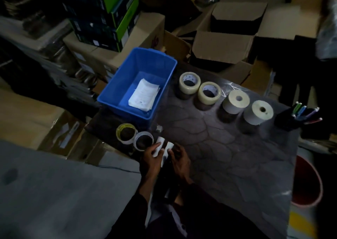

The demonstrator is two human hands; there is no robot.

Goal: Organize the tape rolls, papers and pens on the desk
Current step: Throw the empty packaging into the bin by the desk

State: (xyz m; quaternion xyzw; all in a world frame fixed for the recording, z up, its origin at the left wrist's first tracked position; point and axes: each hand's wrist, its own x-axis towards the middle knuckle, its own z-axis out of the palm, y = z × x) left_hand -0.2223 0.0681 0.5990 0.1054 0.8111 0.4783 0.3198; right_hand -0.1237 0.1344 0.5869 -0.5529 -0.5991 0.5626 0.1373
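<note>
Head view: hands (pixel 151 158) blur and half-hide two white rolls (pixel 158 148)

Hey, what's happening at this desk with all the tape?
A person is tidying a dark desk. The left hand and right hand each hold a small white roll at the near edge, beside two thin tape rings. Four bigger tape rolls stand in a row, papers lie in a blue bin, and pens stand in a black holder.
</note>
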